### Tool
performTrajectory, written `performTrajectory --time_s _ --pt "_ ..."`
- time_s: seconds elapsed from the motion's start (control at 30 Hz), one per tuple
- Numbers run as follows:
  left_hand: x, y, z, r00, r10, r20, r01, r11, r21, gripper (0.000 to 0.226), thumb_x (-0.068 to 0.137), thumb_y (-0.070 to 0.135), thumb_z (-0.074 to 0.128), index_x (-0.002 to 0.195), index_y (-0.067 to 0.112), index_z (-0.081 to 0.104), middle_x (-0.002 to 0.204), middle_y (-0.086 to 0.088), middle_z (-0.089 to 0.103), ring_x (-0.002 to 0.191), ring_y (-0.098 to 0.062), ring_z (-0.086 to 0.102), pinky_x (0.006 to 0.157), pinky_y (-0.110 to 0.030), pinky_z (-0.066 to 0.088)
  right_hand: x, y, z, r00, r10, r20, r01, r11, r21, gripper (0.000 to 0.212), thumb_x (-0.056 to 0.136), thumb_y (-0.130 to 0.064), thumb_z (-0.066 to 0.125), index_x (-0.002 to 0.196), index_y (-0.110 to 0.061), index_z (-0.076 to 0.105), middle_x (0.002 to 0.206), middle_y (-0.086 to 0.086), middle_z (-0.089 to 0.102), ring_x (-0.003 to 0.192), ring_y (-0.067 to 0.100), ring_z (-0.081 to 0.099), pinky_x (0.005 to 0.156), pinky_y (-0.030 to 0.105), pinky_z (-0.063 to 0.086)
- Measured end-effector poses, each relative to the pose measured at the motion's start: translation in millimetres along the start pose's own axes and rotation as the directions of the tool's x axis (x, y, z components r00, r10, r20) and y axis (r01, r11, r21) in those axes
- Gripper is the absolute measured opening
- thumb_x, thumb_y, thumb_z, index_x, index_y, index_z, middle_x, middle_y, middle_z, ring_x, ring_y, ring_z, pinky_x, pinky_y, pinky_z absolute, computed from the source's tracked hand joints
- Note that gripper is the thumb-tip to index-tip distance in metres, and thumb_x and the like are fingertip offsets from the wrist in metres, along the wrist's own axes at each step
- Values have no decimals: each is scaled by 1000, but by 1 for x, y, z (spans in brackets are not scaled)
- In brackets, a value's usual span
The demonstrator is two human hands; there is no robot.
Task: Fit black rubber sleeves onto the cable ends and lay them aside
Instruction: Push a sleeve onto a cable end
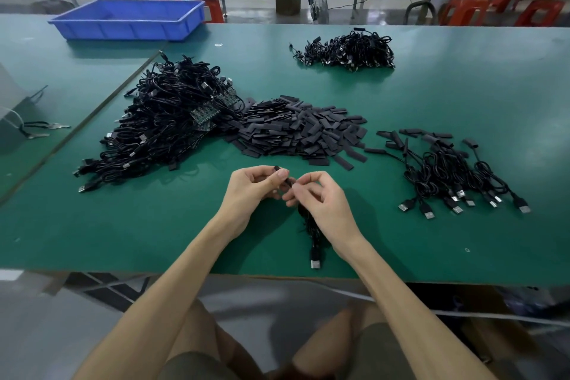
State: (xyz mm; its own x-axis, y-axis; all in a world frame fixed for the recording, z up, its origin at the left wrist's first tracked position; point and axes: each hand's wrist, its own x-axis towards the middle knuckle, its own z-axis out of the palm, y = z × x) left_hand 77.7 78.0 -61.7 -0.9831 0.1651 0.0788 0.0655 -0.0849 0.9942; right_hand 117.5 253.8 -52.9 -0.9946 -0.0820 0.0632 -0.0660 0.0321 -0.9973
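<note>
My left hand (251, 191) pinches a black rubber sleeve (282, 174) between thumb and fingers above the green table (154, 225). My right hand (320, 197) grips the end of a black cable (311, 234) against that sleeve; the bundled cable hangs down to its USB plug near the table's front edge. How far the cable end sits inside the sleeve is hidden by my fingers. A heap of loose sleeves (302, 129) lies just beyond my hands. A big pile of bare cables (166, 123) is on the left. Sleeved cables (453, 173) lie at the right.
A further bundle of cables (348, 51) lies at the back middle. A blue plastic bin (129, 18) stands at the back left corner. Scissors (46, 128) lie at the far left. Another person sits on a red stool (462, 8) behind the table.
</note>
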Motion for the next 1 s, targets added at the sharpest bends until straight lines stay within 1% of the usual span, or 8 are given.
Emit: performTrajectory --time_s 0.07,0.27,0.47,0.6,0.77,0.83,0.93,1.0 --pt "1 0 -1 1000 -7 -8 7 1000 -14 27 90 35 77 95 9 80 94 -21 76 78 -24 66 73 -28 55 -1 0 1 1000 -18 -9 17 997 -71 16 96 -14 73 105 -10 60 91 4 79 87 17 77 87 27 59" --pt "4 0 0 999 -45 7 45 997 57 26 91 31 76 95 6 79 88 -20 75 76 -24 66 69 -27 55 -3 2 4 993 -55 -106 37 986 -164 11 93 -9 75 93 -8 64 79 -1 79 73 13 77 74 21 58" --pt "5 6 0 994 -92 64 80 982 168 22 95 30 73 93 9 79 83 -13 76 71 -21 65 67 -26 54 -6 5 8 982 -102 -156 50 951 -306 10 96 -17 72 92 -16 62 74 -7 78 74 4 75 75 28 61" --pt "6 10 1 991 -121 62 100 960 261 24 95 35 71 92 12 80 82 -10 77 67 -22 62 62 -26 51 -8 4 11 980 -117 -162 57 940 -337 12 99 -14 67 90 -16 59 77 -5 77 72 2 75 74 33 62" --pt "9 18 2 982 -187 30 164 921 354 21 93 37 72 85 21 82 62 1 65 51 -11 48 49 -18 41 -11 2 15 972 -148 -180 60 905 -421 11 100 -14 64 92 -17 57 79 -4 75 71 -1 74 71 37 62" --pt "9 19 3 976 -216 -1 202 911 359 22 92 38 73 81 22 82 59 2 62 51 -11 46 48 -18 39 -12 1 16 970 -158 -182 60 890 -451 10 100 -15 64 93 -15 57 79 -4 73 71 2 74 71 40 62" --pt "7 19 5 973 -226 -46 228 913 337 25 90 40 74 75 21 81 58 2 61 51 -11 47 48 -19 39 -13 0 17 971 -155 -181 44 863 -503 10 100 -17 64 94 -14 57 80 2 72 76 17 75 72 48 60" --pt "6 19 7 972 -228 -53 233 913 335 27 90 41 74 74 20 81 58 2 63 51 -11 48 48 -19 40 -12 0 17 970 -162 -181 43 847 -530 10 100 -17 64 95 -12 57 80 4 71 77 23 74 72 50 59"
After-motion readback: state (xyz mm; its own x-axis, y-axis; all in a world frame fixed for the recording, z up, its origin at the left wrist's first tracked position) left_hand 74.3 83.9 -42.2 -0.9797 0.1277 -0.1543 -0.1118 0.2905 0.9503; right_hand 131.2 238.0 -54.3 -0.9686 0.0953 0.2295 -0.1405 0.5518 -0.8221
